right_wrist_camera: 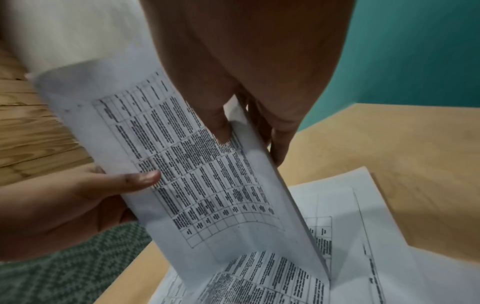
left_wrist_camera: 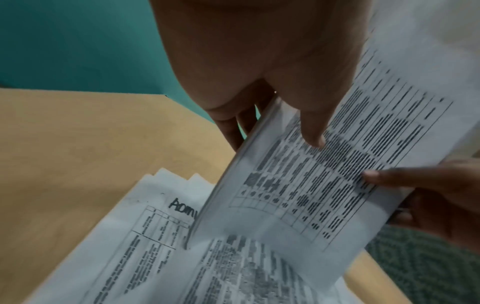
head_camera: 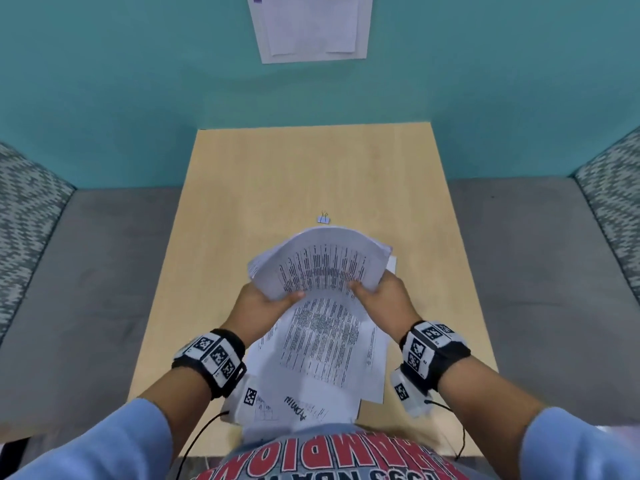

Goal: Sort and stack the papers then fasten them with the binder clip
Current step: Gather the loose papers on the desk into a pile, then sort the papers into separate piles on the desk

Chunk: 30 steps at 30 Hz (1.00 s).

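A bundle of printed papers stands on edge over the table, bowed at the top. My left hand grips its left side, thumb on the printed face and fingers behind. My right hand grips the right side the same way. More loose sheets lie fanned and uneven beneath the bundle, one marked by hand "ADMIN". A small pale binder clip rests on the table beyond the papers, apart from both hands.
The light wooden table is narrow, with grey seat cushions on either side and a teal wall behind. A paper notice hangs on that wall. Thin black cables run from my wristbands toward my body.
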Tool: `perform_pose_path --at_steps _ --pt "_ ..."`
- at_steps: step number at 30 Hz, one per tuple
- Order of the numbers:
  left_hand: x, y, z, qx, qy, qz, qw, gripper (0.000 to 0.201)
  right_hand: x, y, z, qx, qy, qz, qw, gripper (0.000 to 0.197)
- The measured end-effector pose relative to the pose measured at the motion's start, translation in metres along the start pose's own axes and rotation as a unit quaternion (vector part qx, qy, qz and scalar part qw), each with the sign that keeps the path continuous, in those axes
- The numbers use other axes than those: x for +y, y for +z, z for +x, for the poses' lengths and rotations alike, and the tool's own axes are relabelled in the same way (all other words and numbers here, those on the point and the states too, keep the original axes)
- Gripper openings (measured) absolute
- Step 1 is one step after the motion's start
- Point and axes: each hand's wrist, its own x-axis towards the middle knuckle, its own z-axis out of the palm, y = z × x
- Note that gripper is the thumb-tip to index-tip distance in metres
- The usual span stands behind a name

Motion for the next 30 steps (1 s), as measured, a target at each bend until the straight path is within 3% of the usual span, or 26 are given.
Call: perform_pose_path --at_steps 4,7,10,12,15,16,19,20,23,26,30 --pt "-0.003 -0.003 0.010 0.014 0.009 0.015 1.000 0.018 0.006 0.002 0.010 0.003 0.003 -0.001 1.000 0.025" --pt "-0.004 -0.019 0.018 0.012 0.023 0.055 0.998 0.027 0.022 -0.001 0.015 -0.005 0.004 0.001 1.000 0.029" --pt "-0.012 -0.052 0.020 0.010 0.024 0.077 0.997 0.024 0.057 0.001 0.023 0.010 0.110 -0.076 0.991 0.034" --pt "-0.020 -0.079 0.017 0.029 0.009 0.088 0.996 0.015 0.078 0.010 0.023 -0.040 0.168 -0.157 0.972 0.040" --pt "-0.030 -0.114 0.009 0.080 -0.018 0.077 0.994 0.048 0.095 0.030 0.020 -0.031 0.213 -0.203 0.955 0.066" --pt "-0.036 -0.124 0.006 0.094 -0.024 0.066 0.993 0.049 0.096 0.038 0.020 -0.016 0.228 -0.221 0.948 0.074" --pt "-0.044 -0.142 -0.008 0.125 -0.028 0.042 0.991 0.007 0.097 0.058 0.018 0.007 0.256 -0.309 0.916 0.123" --pt "-0.047 -0.146 -0.012 0.126 -0.026 0.038 0.991 0.008 0.098 0.063 0.018 0.011 0.259 -0.319 0.912 0.130" --pt "-0.056 -0.153 -0.022 0.120 -0.028 0.033 0.992 0.019 0.102 0.065 0.015 0.024 0.262 -0.295 0.919 0.121" --pt "-0.064 -0.159 -0.023 0.124 -0.036 0.018 0.991 0.018 0.102 0.057 0.011 0.018 0.267 -0.264 0.927 0.094" --pt "-0.066 -0.160 -0.021 0.124 -0.038 0.006 0.992 0.012 0.104 0.046 -0.004 0.079 0.259 -0.123 0.955 0.056"
